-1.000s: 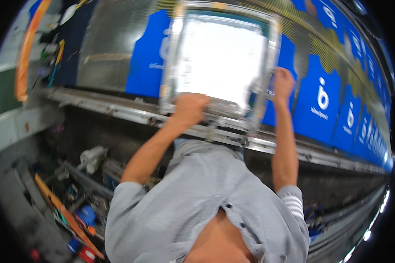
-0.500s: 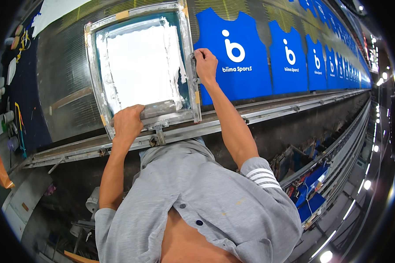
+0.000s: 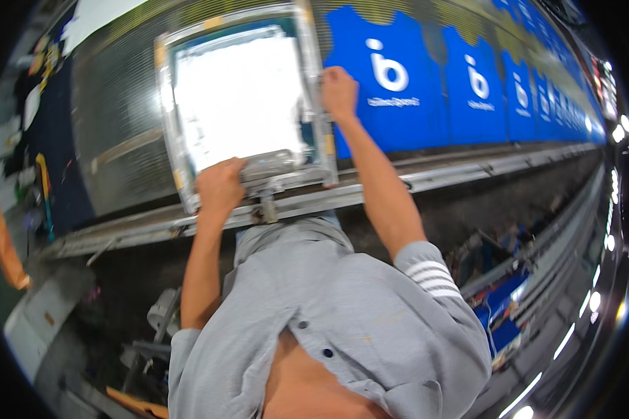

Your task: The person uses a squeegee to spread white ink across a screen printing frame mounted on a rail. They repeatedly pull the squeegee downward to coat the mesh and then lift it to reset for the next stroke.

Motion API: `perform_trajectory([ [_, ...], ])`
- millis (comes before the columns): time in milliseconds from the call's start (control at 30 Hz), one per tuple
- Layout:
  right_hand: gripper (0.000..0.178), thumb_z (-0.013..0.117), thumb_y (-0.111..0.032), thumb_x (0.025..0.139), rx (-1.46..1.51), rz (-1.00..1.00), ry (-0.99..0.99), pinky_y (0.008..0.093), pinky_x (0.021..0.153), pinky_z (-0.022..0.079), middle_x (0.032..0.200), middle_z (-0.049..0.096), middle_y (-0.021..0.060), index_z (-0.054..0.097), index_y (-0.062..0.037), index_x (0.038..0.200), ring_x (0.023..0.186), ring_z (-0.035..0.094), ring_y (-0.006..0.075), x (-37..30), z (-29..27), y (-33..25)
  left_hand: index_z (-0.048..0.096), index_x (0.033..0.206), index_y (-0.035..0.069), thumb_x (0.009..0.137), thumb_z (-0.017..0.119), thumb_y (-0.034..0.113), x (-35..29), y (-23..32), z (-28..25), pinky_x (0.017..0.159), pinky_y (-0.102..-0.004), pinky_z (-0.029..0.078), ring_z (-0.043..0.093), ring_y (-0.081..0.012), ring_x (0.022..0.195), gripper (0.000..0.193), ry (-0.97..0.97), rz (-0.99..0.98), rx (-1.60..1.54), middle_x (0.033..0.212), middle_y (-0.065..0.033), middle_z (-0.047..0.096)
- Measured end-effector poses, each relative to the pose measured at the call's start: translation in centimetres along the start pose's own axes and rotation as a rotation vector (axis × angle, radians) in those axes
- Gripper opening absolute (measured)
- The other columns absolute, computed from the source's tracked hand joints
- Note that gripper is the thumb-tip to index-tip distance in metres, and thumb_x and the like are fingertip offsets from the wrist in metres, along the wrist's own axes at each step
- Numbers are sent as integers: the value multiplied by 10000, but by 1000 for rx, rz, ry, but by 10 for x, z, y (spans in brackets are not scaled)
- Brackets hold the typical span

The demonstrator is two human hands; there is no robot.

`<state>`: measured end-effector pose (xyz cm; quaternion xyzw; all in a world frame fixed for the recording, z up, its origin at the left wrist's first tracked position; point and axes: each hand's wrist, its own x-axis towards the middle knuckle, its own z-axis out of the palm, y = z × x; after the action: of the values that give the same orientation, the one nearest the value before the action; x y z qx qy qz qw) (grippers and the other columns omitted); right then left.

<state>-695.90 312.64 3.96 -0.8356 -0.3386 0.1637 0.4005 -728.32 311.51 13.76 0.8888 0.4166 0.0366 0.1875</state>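
A screen-printing frame [image 3: 321, 140] with a pale, ink-smeared rim lies on the long table in front of me. White ink [image 3: 237, 98] covers most of its mesh. Along the near side of the mesh rests a grey squeegee [image 3: 272, 165]. My left hand [image 3: 220, 187] is closed around the squeegee's left end, over the frame's near left corner. At the frame's right rail, my right hand [image 3: 340, 91] is closed with the fingers curled against the rail; the fingertips are partly hidden. Blue sleeveless shirt pieces [image 3: 388, 91] with white prints lie just right of that hand.
A metal rail [image 3: 454, 167] runs along the table's near edge, with a clamp [image 3: 266, 206] below the frame. More printed blue pieces [image 3: 476, 87] stretch away to the right. A wooden strip [image 3: 126, 146] lies left of the frame. An orange sheet [image 3: 0, 230] hangs far left.
The whole view has shifted and blurred a little, with the scene lying slightly farther right. Both hands keep their places on the squeegee and the frame.
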Motion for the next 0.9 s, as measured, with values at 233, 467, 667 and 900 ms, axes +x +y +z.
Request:
perform_trajectory([
  [233,302,602,-328,974,-270,-120,1,426,889,518,1130,694,154,728,-87,1106,1055,656,350,-7,-21,-22,737,834,74,687,640,6,7,7,-15,656,-470,543,703,-352,750,188,-100,-23,-16,817,-166,717],
  [467,286,691,-285,898,-466,-654,-867,437,891,538,1096,697,125,737,-121,1128,1031,673,294,-6,-26,-172,787,839,108,687,676,42,143,-28,-50,689,-461,559,715,-364,778,200,-207,-54,6,791,-189,710],
  [667,264,654,-157,753,-616,-653,-696,486,786,573,911,732,163,753,-126,995,855,710,369,119,46,-173,805,1001,212,691,677,163,280,-69,-86,756,-437,587,727,-325,845,339,-220,-113,190,867,-128,747],
  [900,278,664,-151,737,-628,-615,-661,495,778,567,910,733,169,751,-112,998,878,701,396,137,65,-172,784,947,70,694,633,85,298,-94,-77,713,-447,566,717,-353,787,295,-182,-45,167,797,-170,727],
])
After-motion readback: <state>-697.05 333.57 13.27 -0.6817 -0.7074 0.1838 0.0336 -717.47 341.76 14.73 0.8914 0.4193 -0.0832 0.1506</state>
